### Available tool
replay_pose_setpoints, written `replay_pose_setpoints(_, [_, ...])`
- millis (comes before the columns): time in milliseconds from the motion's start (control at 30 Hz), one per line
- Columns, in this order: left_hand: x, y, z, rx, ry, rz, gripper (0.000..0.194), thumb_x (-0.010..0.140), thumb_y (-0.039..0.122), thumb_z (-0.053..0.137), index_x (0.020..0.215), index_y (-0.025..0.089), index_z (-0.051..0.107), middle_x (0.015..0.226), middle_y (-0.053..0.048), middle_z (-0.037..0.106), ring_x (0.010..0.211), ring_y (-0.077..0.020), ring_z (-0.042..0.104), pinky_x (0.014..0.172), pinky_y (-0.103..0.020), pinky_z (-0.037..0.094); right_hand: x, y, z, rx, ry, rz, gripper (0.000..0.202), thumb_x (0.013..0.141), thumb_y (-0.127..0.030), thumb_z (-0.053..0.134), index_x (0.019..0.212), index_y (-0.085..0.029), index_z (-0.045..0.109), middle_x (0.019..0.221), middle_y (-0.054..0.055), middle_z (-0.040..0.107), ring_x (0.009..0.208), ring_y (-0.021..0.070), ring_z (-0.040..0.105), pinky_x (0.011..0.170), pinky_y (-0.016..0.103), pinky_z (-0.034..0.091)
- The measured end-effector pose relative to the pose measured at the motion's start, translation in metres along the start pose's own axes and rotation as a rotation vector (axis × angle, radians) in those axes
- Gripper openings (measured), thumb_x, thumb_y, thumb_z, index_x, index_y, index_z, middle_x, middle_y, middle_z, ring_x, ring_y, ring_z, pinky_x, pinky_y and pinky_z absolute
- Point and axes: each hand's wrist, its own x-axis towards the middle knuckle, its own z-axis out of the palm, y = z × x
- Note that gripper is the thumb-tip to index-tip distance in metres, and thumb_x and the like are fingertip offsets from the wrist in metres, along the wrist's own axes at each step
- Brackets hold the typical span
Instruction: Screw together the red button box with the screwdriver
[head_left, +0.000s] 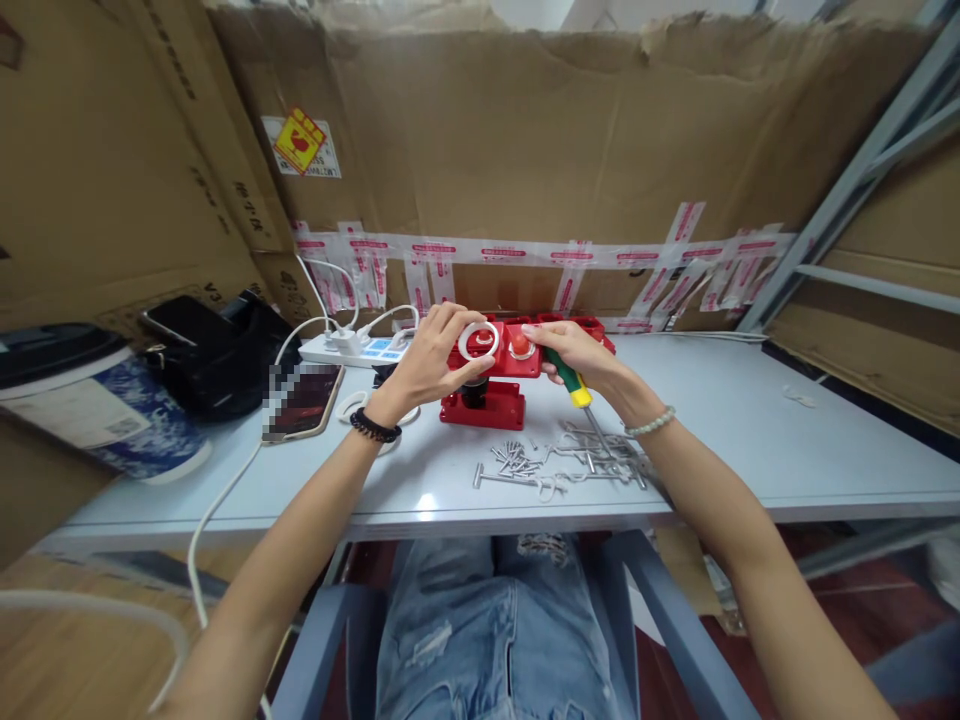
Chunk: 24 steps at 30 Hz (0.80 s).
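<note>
Nearest: torn jeans (480,630) under table edge (450,520); beyond, loose screws (517,460); farther, red housing (499,360) dead ahead, long axis left-right; left hand (431,360) pinching white ring (478,340) against it; right hand (574,355) curled round screwdriver (574,385), thumb beside red button (520,343); both equally near.

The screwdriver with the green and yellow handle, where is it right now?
In the head view, the screwdriver is in the right hand, right of centre, beside the red plastic part and above the pile of screws.
</note>
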Motion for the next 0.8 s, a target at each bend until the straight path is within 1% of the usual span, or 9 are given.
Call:
replay_pose_setpoints(100, [0.004,0.003,-0.003,0.033,-0.067,0.028,0.039,0.091,0.052,0.048,0.115,0.020,0.048,0.110,-0.010,0.055,0.102,-0.0269,0.054,0.094,-0.046,0.044,-0.001,0.000,-0.001,-0.034,0.020,-0.032,0.038,0.080,-0.052,0.066,0.069,-0.019,0.052,0.047,-0.007,0.042,0.039,0.0048,0.040,0.034,0.018,0.036])
replay_pose_setpoints(167, [0.005,0.004,-0.003,0.046,-0.084,0.039,0.039,0.092,0.053,0.046,0.113,0.020,0.047,0.106,-0.010,0.055,0.097,-0.0266,0.055,0.091,-0.046,0.045,-0.003,-0.001,-0.001,-0.067,0.049,-0.084,0.038,0.080,-0.053,0.066,0.070,-0.019,0.054,0.047,-0.008,0.042,0.039,0.0047,0.039,0.034,0.018,0.035])
replay_pose_setpoints(333, [0.006,0.006,0.001,0.037,-0.007,0.067,0.041,0.093,0.051,0.045,0.116,0.017,0.042,0.111,-0.012,0.053,0.100,-0.0277,0.055,0.089,-0.045,0.045,-0.013,-0.010,0.005,-0.154,0.144,-0.232,0.037,0.081,-0.054,0.063,0.072,-0.018,0.058,0.048,-0.007,0.044,0.039,0.0047,0.039,0.034,0.018,0.035])
replay_pose_setpoints(433, [0.006,0.006,0.002,0.000,0.034,0.066,0.039,0.093,0.047,0.046,0.118,0.018,0.039,0.114,-0.013,0.051,0.102,-0.0274,0.055,0.090,-0.045,0.047,-0.019,-0.015,0.012,-0.172,0.200,-0.282,0.036,0.083,-0.052,0.061,0.073,-0.018,0.059,0.049,-0.007,0.045,0.037,0.0045,0.039,0.033,0.019,0.035])
replay_pose_setpoints(600, [0.007,0.007,0.003,-0.008,0.061,0.067,0.039,0.095,0.046,0.042,0.122,0.019,0.036,0.116,-0.013,0.050,0.104,-0.0264,0.055,0.090,-0.044,0.047,-0.025,-0.021,0.019,-0.182,0.236,-0.296,0.033,0.085,-0.049,0.060,0.072,-0.019,0.058,0.047,-0.007,0.045,0.035,0.0047,0.039,0.032,0.019,0.035])
replay_pose_setpoints(700, [0.008,0.005,0.004,0.077,0.072,0.083,0.039,0.095,0.050,0.038,0.120,0.019,0.039,0.113,-0.012,0.053,0.102,-0.0265,0.056,0.088,-0.044,0.046,-0.027,-0.025,0.019,-0.149,0.217,-0.288,0.033,0.083,-0.046,0.062,0.068,-0.018,0.056,0.049,-0.006,0.047,0.035,0.0041,0.040,0.031,0.018,0.034])
replay_pose_setpoints(800, [0.009,0.000,0.008,0.200,0.105,0.134,0.041,0.094,0.055,0.032,0.112,0.020,0.044,0.103,-0.010,0.058,0.092,-0.0257,0.057,0.082,-0.043,0.044,-0.028,-0.027,0.020,-0.114,0.183,-0.242,0.032,0.082,-0.046,0.064,0.068,-0.018,0.057,0.049,-0.007,0.046,0.035,0.0038,0.040,0.030,0.018,0.034])
